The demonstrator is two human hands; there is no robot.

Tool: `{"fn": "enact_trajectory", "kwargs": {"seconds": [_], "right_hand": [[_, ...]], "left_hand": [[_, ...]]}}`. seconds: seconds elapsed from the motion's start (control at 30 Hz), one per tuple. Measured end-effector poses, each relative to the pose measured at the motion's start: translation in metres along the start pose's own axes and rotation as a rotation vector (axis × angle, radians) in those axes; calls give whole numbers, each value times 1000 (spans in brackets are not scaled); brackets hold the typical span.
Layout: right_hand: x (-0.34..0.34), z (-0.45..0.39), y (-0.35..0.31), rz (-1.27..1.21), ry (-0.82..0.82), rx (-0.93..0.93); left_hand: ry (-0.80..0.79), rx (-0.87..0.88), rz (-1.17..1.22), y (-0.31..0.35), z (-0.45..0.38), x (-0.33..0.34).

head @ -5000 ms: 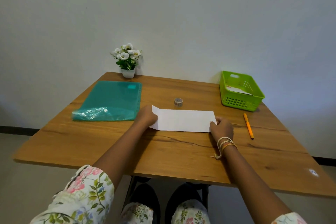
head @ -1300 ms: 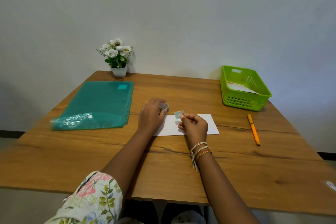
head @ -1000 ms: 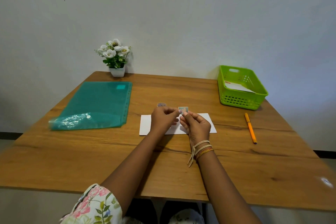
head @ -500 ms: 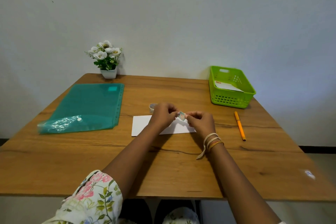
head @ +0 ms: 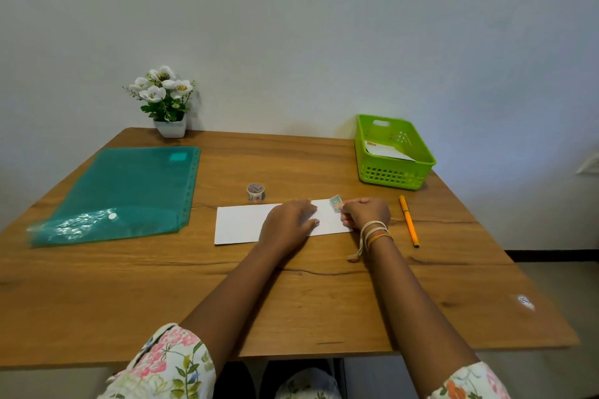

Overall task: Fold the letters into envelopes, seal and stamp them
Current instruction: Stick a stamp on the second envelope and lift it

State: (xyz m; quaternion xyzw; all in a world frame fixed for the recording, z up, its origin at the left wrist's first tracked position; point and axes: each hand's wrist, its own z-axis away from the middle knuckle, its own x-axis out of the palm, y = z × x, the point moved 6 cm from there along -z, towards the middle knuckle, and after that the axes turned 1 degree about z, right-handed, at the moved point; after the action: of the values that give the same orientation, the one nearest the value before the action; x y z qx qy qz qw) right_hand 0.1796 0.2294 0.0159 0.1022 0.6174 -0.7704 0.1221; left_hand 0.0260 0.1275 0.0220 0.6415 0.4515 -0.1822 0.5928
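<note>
The left hand lies flat, fingers spread, pressing the white envelope onto the wooden table. The right hand pinches the stamp at the envelope's far right corner, before a bare wall.

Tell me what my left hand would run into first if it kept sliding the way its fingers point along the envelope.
The left hand points right across the envelope, so it would likely meet the stamp pinched by the right hand first. Exact depth is hard to judge.
</note>
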Motion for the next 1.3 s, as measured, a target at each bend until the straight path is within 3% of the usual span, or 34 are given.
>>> {"fn": "enact_trajectory", "kwargs": {"seconds": [0.4,0.67,0.83,1.07,1.3], "right_hand": [[12,-17,3,143,-59,132],[10,-12,-3,174,-36,91],[10,-14,-1,174,-73,98],[12,-16,-3,223,-74,91],[-1,-12,-6,482,77,-147]], "left_hand": [[0,90,-182,2,1,6],[-153,189,-386,16,-13,11],[-332,212,-284,23,-18,22],[-325,219,-272,17,-15,30],[-298,223,-287,13,-14,32]]}}
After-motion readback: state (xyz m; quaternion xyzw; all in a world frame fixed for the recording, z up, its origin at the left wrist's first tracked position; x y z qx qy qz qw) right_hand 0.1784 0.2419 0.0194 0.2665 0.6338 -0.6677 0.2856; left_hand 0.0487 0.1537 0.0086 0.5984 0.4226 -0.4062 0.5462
